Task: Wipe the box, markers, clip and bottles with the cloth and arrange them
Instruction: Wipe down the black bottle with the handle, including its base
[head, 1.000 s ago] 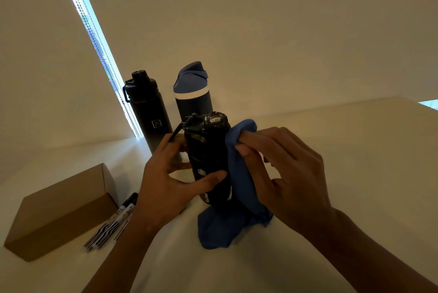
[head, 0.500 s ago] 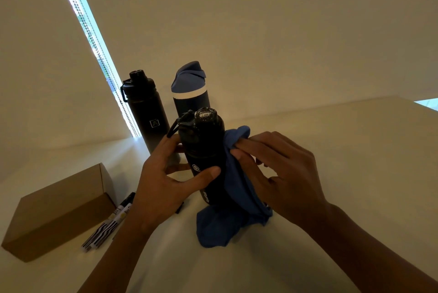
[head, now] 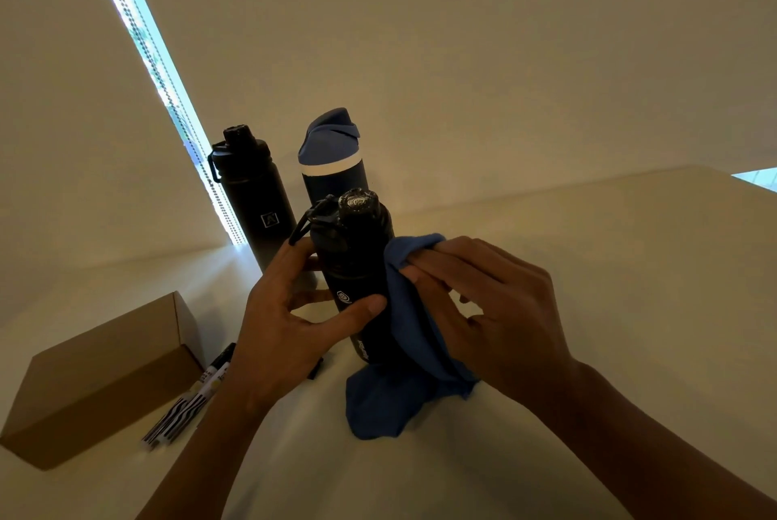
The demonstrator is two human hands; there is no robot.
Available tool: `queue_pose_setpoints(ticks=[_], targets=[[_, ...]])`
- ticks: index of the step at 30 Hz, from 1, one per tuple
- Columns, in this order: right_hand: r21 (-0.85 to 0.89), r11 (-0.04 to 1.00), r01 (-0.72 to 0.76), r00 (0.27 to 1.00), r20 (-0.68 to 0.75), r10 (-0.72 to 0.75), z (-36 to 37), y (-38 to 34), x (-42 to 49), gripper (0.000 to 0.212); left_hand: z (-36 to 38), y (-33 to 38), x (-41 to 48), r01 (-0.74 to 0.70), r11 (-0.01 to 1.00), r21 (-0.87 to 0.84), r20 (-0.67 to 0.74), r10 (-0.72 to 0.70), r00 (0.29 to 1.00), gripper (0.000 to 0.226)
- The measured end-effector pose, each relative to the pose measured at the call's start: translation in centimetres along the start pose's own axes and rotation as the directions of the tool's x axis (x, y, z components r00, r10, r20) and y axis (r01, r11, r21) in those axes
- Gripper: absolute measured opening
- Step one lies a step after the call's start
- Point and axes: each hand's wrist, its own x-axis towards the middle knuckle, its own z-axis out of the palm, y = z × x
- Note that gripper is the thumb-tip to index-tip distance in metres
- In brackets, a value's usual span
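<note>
Blue cloth (head: 380,406) in curled right hand (head: 500,317), matte black bottle (head: 357,254) in curled left hand (head: 277,334)

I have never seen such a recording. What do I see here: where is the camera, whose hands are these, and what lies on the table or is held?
There is no machine: these are one person's bare hands. The camera sits on that person's head and looks forward and down. The left hand grips a black bottle; the right hand holds a blue cloth against its side. Behind stand a second black bottle and a blue-capped bottle. On the table, at the left, lie a cardboard box and some markers.
</note>
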Motion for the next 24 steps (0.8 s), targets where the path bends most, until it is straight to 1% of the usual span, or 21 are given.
queue_pose_setpoints(ticks=[2, 4, 5, 7, 8, 10, 11, 13, 14, 15, 17, 20, 22, 24], targets=[[0.005, 1.000, -0.027, 1.000, -0.006, 0.027, -0.1, 0.2, 0.1, 0.015, 0.0, 0.1, 0.0, -0.004, 1.000, 0.005, 0.007, 0.004, 1.000, 0.077], [-0.001, 1.000, -0.019, 0.999, -0.026, 0.019, 0.4, 0.7, 0.0, 0.016, 0.0, 0.2, 0.0, -0.013, 1.000, 0.009, 0.008, 0.013, 1.000, 0.076], [0.013, 1.000, -0.022, 0.999, -0.040, 0.023, 0.7, 0.6, 0.1, 0.021, 0.1, 0.2, 0.0, -0.014, 1.000, 0.008, 0.006, 0.014, 1.000, 0.075], [0.046, 0.999, -0.012, 0.998, -0.068, 0.015, 1.2, 0.5, -0.1, 0.038, 0.0, 0.3, 0.0, -0.017, 1.000, 0.006, 0.001, 0.017, 1.000, 0.074], [0.037, 0.999, -0.002, 0.998, -0.063, 0.005, 1.1, 0.3, -0.1, 0.036, 0.0, 0.3, 0.0, -0.020, 1.000, 0.011, 0.003, 0.020, 1.000, 0.073], [-0.003, 1.000, 0.014, 0.999, -0.036, -0.014, 0.6, -0.1, -0.2, 0.022, 0.0, 0.2, 0.0, -0.021, 1.000, 0.020, 0.009, 0.021, 1.000, 0.074], [0.007, 1.000, -0.006, 1.000, -0.026, 0.006, 0.2, -0.2, -0.2, 0.019, 0.0, 0.2, 0.0, -0.020, 1.000, 0.022, 0.012, 0.020, 1.000, 0.075], [0.085, 0.989, -0.123, 0.992, -0.005, 0.124, -0.2, -0.2, 0.0, 0.016, 0.0, 0.2, 0.0, -0.015, 0.999, 0.030, 0.018, 0.014, 1.000, 0.075], [0.111, 0.981, -0.159, 0.987, 0.008, 0.159, -0.2, -0.3, 0.0, 0.016, 0.0, 0.2, 0.0, -0.013, 0.999, 0.033, 0.015, 0.012, 1.000, 0.075], [0.100, 0.982, -0.159, 0.987, 0.005, 0.159, 0.0, -0.2, 0.0, 0.016, 0.0, 0.2, 0.0, -0.011, 0.999, 0.034, 0.013, 0.011, 1.000, 0.075], [0.027, 0.997, -0.078, 0.997, -0.017, 0.078, 0.7, 0.3, -0.3, 0.018, 0.0, 0.3, -0.1, -0.012, 0.999, 0.044, 0.012, 0.011, 1.000, 0.073], [-0.026, 1.000, 0.018, 1.000, -0.016, -0.018, 0.8, 0.8, -0.4, 0.019, 0.1, 0.5, -0.1, -0.004, 0.997, 0.076, 0.006, 0.004, 1.000, 0.072], [-0.021, 1.000, 0.013, 0.999, -0.029, -0.013, 0.3, 0.9, -0.2, 0.017, 0.2, 0.5, 0.0, 0.007, 0.997, 0.076, 0.015, -0.009, 1.000, 0.071], [-0.016, 0.999, -0.029, 0.999, -0.027, 0.029, 0.1, 1.2, -0.1, 0.017, 0.0, 0.5, 0.0, 0.021, 0.997, 0.075, 0.042, -0.024, 0.999, 0.069]])
